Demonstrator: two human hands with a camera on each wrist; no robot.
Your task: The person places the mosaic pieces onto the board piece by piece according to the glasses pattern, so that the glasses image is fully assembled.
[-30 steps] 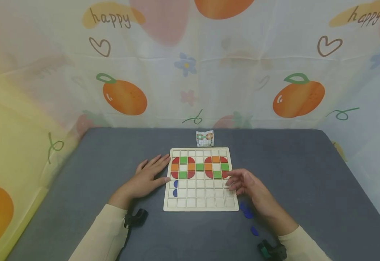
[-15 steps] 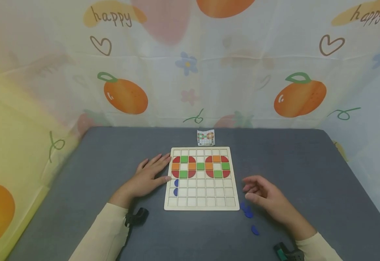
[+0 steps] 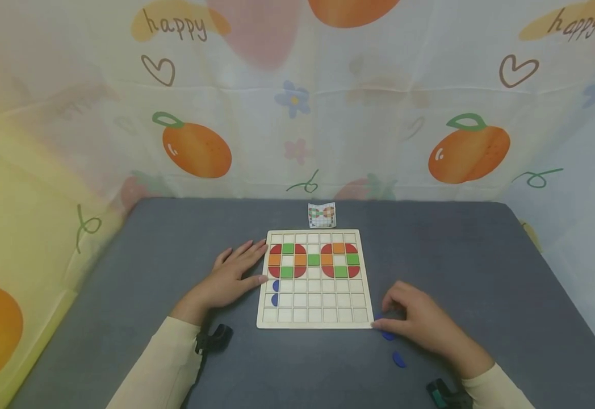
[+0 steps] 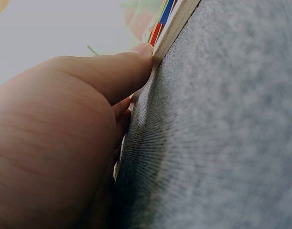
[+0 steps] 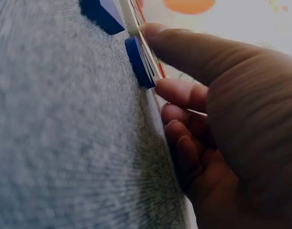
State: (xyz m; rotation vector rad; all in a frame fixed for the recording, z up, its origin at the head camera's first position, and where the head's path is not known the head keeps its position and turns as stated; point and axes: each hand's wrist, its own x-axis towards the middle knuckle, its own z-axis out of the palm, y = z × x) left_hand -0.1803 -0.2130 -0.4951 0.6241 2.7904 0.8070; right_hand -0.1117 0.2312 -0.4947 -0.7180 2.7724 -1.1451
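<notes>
A square wooden grid board [image 3: 315, 316] lies on the grey table, with red, orange and green tiles in its upper rows. Two blue half-round pieces [image 3: 275, 286] sit in its left column. My left hand [image 3: 231, 278] lies flat, fingers spread, thumb and fingertips at the board's left edge. By the lower right corner is my right hand [image 3: 420, 318], thumb tip at the board's edge, index finger bent above loose blue pieces [image 3: 388, 336]. In the right wrist view the index fingertip is right at the end of a blue half-round piece [image 5: 138, 62], thumb and index apart.
Another blue half-round piece [image 3: 398, 359] lies nearer the front, below my right hand. A small printed pattern card [image 3: 322, 215] lies just behind the board. A patterned cloth [image 3: 328, 113] hangs behind the table [image 3: 216, 221].
My right hand has moved off the board's right side, then down toward the loose blue pieces, its thumb and index spreading apart. The left hand has stayed in place.
</notes>
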